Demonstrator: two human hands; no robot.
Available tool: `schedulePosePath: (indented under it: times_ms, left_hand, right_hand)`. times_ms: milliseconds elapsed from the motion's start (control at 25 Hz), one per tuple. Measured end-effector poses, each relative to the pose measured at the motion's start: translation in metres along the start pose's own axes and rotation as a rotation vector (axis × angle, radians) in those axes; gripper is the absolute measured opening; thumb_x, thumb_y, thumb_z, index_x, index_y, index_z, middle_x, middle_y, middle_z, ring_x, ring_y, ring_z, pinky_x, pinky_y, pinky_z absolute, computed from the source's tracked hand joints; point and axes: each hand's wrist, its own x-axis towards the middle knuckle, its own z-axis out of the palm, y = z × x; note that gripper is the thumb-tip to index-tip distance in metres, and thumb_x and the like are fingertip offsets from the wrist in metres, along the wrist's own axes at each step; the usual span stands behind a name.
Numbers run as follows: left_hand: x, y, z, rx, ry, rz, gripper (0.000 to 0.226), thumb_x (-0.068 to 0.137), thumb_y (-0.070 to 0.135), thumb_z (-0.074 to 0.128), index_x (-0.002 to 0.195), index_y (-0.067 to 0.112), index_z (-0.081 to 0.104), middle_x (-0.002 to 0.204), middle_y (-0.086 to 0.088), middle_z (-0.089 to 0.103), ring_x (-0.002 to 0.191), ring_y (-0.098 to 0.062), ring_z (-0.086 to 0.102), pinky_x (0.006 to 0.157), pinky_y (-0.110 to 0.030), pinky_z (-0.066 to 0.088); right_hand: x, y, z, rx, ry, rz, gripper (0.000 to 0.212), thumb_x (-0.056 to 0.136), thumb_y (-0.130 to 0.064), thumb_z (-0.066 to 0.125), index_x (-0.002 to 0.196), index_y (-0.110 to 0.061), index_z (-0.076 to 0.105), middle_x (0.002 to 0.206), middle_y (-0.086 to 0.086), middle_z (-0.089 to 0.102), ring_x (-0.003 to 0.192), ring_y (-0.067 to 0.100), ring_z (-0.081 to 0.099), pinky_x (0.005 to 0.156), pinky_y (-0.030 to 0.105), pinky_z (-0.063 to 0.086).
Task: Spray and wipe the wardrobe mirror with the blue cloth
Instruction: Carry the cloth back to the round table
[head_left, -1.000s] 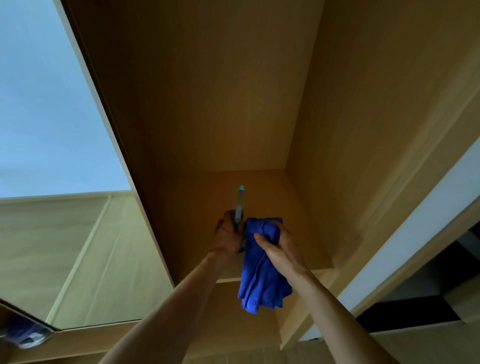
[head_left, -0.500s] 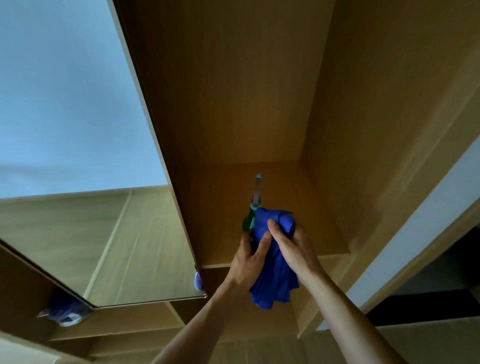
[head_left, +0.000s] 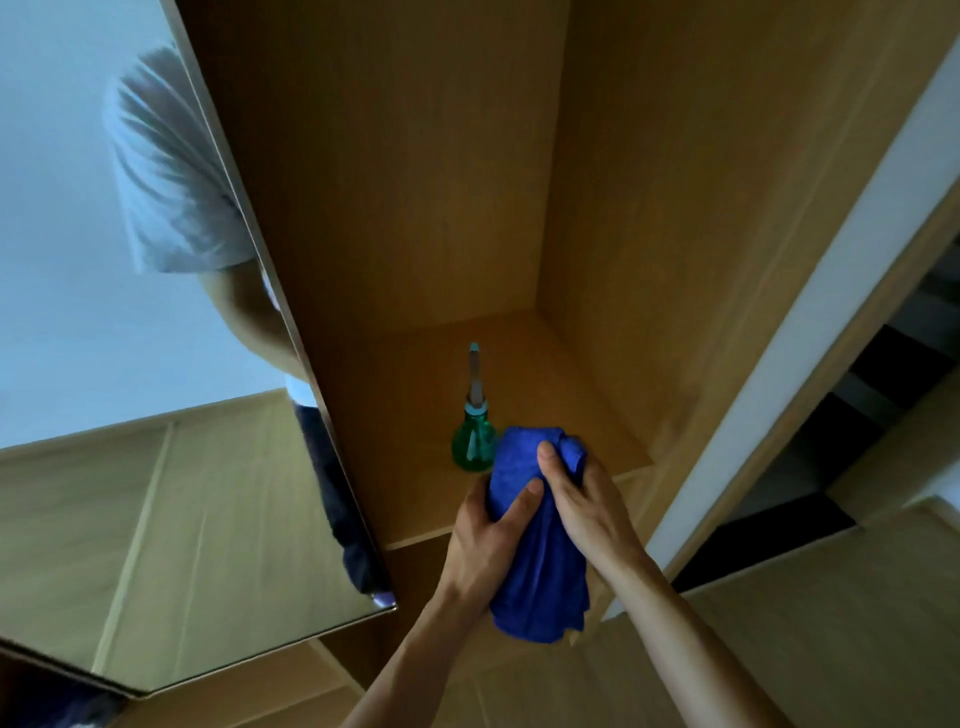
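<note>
Left hand (head_left: 491, 540) now off the green plastic spray bottle (head_left: 471, 447), bottle upright alone on light wooden wardrobe shelf (head_left: 395, 395), both hands' fingers clasped around bunched blue cloth (head_left: 540, 551), right hand (head_left: 589, 501) gripping its top, mirror door (head_left: 104, 415) at left.

Both forearms bare to the near edge, no sleeves, watch or rings visible on left hand (head_left: 485, 540) or right hand (head_left: 587, 504); mirror (head_left: 78, 364), far left, reflects a short pale sleeve and dark trousers.

Spray bottle (head_left: 471, 441): stood on the wardrobe shelf (head_left: 613, 441), near its front edge
Cloth (head_left: 540, 551): just before the bottle, overhanging the front edge
Mirror (head_left: 130, 467): left of the shelf
</note>
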Motion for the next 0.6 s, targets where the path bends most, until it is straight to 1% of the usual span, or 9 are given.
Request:
schedulePosePath:
  times_ms: [80, 160, 240, 320, 360, 400, 480, 520, 600]
  left_hand:
    - [-0.001, -0.005, -0.001, 0.026, -0.036, 0.002, 0.053, 0.082, 0.065, 0.071, 0.116, 0.026, 0.062, 0.104, 0.003, 0.076, 0.092, -0.014, 0.075, 0.084, -0.045, 0.062]
    - [0.000, -0.008, -0.003, 0.054, -0.083, 0.012, 0.056, 0.080, 0.067, 0.069, 0.116, 0.025, 0.061, 0.103, 0.004, 0.076, 0.091, -0.012, 0.075, 0.084, -0.046, 0.061]
    - [0.001, -0.010, -0.002, 0.091, -0.129, 0.011, 0.058, 0.079, 0.071, 0.066, 0.117, 0.027, 0.059, 0.102, 0.006, 0.075, 0.090, -0.009, 0.074, 0.085, -0.045, 0.062]
    - [0.001, -0.009, 0.000, 0.132, -0.166, 0.028, 0.064, 0.077, 0.077, 0.059, 0.117, 0.028, 0.058, 0.101, 0.006, 0.074, 0.090, -0.009, 0.074, 0.084, -0.045, 0.061]
    - [-0.001, -0.009, 0.002, 0.155, -0.194, 0.037, 0.065, 0.078, 0.079, 0.054, 0.117, 0.027, 0.058, 0.101, 0.005, 0.074, 0.090, -0.010, 0.073, 0.084, -0.045, 0.061]
    - [-0.004, -0.009, 0.005, 0.174, -0.223, 0.038, 0.064, 0.080, 0.081, 0.050, 0.115, 0.028, 0.058, 0.100, 0.004, 0.073, 0.090, -0.011, 0.072, 0.083, -0.045, 0.060]
    - [-0.013, -0.009, 0.012, 0.194, -0.283, 0.033, 0.051, 0.090, 0.076, 0.045, 0.110, 0.030, 0.059, 0.101, 0.003, 0.071, 0.092, -0.012, 0.070, 0.084, -0.042, 0.059]
    - [-0.018, -0.008, 0.017, 0.199, -0.312, 0.026, 0.043, 0.095, 0.070, 0.044, 0.109, 0.032, 0.058, 0.103, 0.004, 0.071, 0.094, -0.011, 0.070, 0.086, -0.039, 0.058]
    - [-0.030, -0.009, 0.028, 0.222, -0.373, 0.025, 0.037, 0.099, 0.060, 0.045, 0.113, 0.028, 0.059, 0.107, 0.007, 0.070, 0.099, -0.009, 0.068, 0.087, -0.033, 0.056]
  right_hand:
    - [-0.009, 0.003, 0.003, 0.045, 0.059, 0.022, 0.030, 0.097, -0.055, 0.054, 0.099, -0.026, 0.062, 0.088, -0.004, 0.070, 0.083, 0.011, 0.068, 0.073, 0.032, 0.052]
    - [-0.020, 0.003, 0.004, 0.109, 0.124, 0.056, 0.026, 0.096, -0.049, 0.058, 0.105, -0.025, 0.062, 0.095, -0.005, 0.071, 0.086, 0.005, 0.068, 0.072, 0.022, 0.050]
    - [-0.032, 0.000, 0.006, 0.177, 0.187, 0.098, 0.025, 0.096, -0.043, 0.062, 0.111, -0.024, 0.060, 0.101, -0.006, 0.070, 0.084, -0.002, 0.067, 0.065, 0.011, 0.048]
    - [-0.045, 0.000, 0.006, 0.221, 0.238, 0.122, 0.023, 0.095, -0.041, 0.064, 0.111, -0.024, 0.061, 0.101, -0.006, 0.071, 0.080, -0.004, 0.067, 0.060, 0.007, 0.046]
    - [-0.053, -0.001, 0.006, 0.250, 0.274, 0.133, 0.024, 0.095, -0.042, 0.065, 0.110, -0.024, 0.061, 0.101, -0.006, 0.071, 0.081, -0.003, 0.067, 0.062, 0.008, 0.046]
    - [-0.061, 0.000, 0.005, 0.278, 0.310, 0.143, 0.025, 0.094, -0.044, 0.066, 0.111, -0.026, 0.062, 0.100, -0.006, 0.071, 0.084, -0.001, 0.068, 0.067, 0.012, 0.049]
    - [-0.079, 0.006, 0.002, 0.314, 0.371, 0.168, 0.029, 0.089, -0.050, 0.069, 0.111, -0.033, 0.062, 0.102, -0.010, 0.072, 0.094, 0.005, 0.070, 0.081, 0.024, 0.053]
    - [-0.088, 0.010, 0.000, 0.326, 0.402, 0.176, 0.030, 0.088, -0.050, 0.070, 0.111, -0.034, 0.062, 0.102, -0.010, 0.073, 0.096, 0.007, 0.070, 0.085, 0.029, 0.054]
    - [-0.110, 0.018, -0.006, 0.355, 0.470, 0.185, 0.028, 0.089, -0.044, 0.071, 0.112, -0.031, 0.061, 0.102, -0.008, 0.074, 0.097, 0.010, 0.071, 0.085, 0.030, 0.056]
